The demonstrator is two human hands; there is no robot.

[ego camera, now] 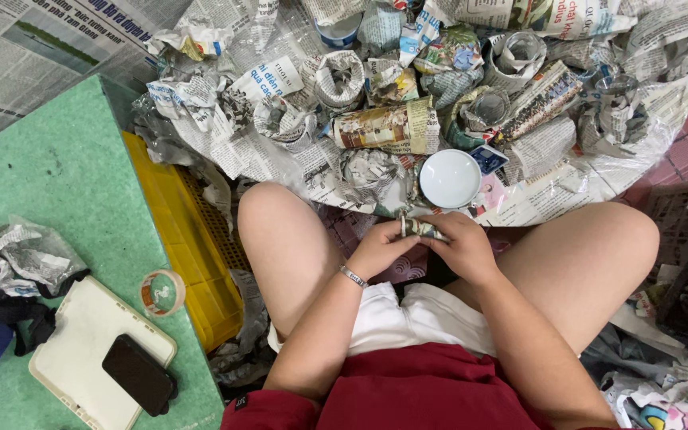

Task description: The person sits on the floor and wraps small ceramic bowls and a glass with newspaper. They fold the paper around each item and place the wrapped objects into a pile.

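Pinched between both hands, a small newspaper-wrapped bundle (419,228) is held above the knees, just below a white bowl (449,178). The left hand (380,248) is closed on its left end; the right hand (463,247) is curled over its right end, fingers pressed together.

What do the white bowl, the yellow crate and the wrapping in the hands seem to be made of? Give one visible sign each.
White bowl: probably glazed ceramic, smooth and glossy with a soft sheen.
Yellow crate: looks like moulded plastic, with a uniform colour and gridded wall.
Wrapping between the left hand and right hand: printed newspaper, matte and creased.
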